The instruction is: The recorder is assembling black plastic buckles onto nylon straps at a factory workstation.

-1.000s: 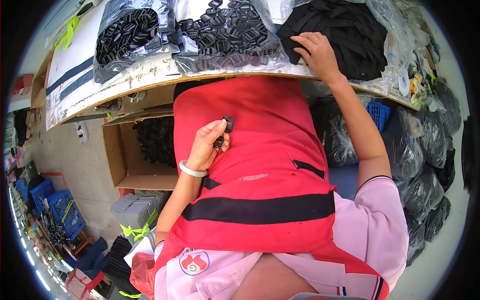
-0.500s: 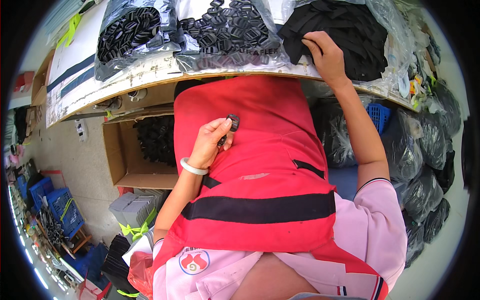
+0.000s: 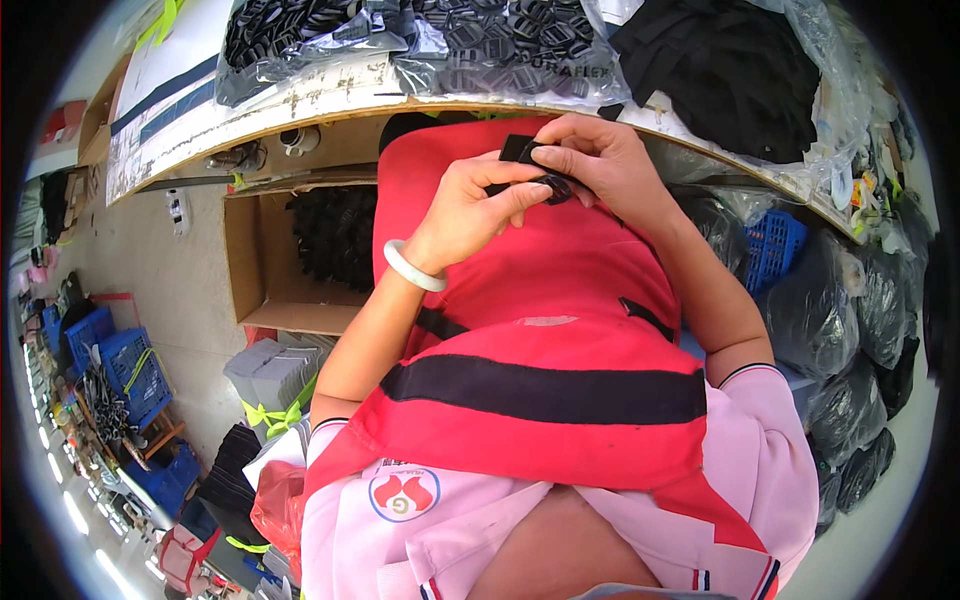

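Over my red apron (image 3: 530, 270) both hands meet. My left hand (image 3: 465, 215), with a pale bangle at its wrist, is closed on a small black plastic buckle (image 3: 556, 190). Pinched in my right hand (image 3: 615, 170) is a short black webbing strap (image 3: 517, 149), its flat end sticking out to the left beside the buckle. Fingers hide whether the strap passes through the buckle. On the table beyond lie clear plastic bags of black buckles (image 3: 495, 45) and a heap of black webbing pieces (image 3: 715, 80).
The worn white table (image 3: 300, 108) has its front edge just beyond my hands. Below it at left stands a cardboard box (image 3: 290, 318) holding black parts. To the right are a blue basket (image 3: 775, 248) and dark plastic bags (image 3: 815, 300). Grey stacks (image 3: 275, 372) sit at my left.
My right hand has come from the webbing heap back toward my lap with a strap. My left hand has moved up and right with the buckle to meet it.
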A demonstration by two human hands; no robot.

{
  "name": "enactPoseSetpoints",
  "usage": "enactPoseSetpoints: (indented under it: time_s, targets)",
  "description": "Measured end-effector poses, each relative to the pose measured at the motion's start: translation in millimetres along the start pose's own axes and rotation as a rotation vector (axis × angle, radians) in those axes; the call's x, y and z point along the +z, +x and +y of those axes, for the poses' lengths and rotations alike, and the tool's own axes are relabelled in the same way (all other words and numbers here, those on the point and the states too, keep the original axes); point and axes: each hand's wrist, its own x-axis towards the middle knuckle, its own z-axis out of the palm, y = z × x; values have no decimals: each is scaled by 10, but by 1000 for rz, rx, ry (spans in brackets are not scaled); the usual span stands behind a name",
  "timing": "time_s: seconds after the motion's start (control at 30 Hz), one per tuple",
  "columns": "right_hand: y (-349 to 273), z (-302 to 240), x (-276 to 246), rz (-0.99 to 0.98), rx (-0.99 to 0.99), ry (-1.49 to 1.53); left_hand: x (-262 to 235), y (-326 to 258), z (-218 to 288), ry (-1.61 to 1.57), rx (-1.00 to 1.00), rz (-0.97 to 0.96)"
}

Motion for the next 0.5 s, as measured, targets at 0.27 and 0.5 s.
enactPoseSetpoints:
  time_s: [0.27,0.5]
  targets:
    - [1,93,-20,-142,249,248,15,-169,-85,414,581,197]
    - [-15,0,7,-305,317,346,-41,-193,-135,363,639,73]
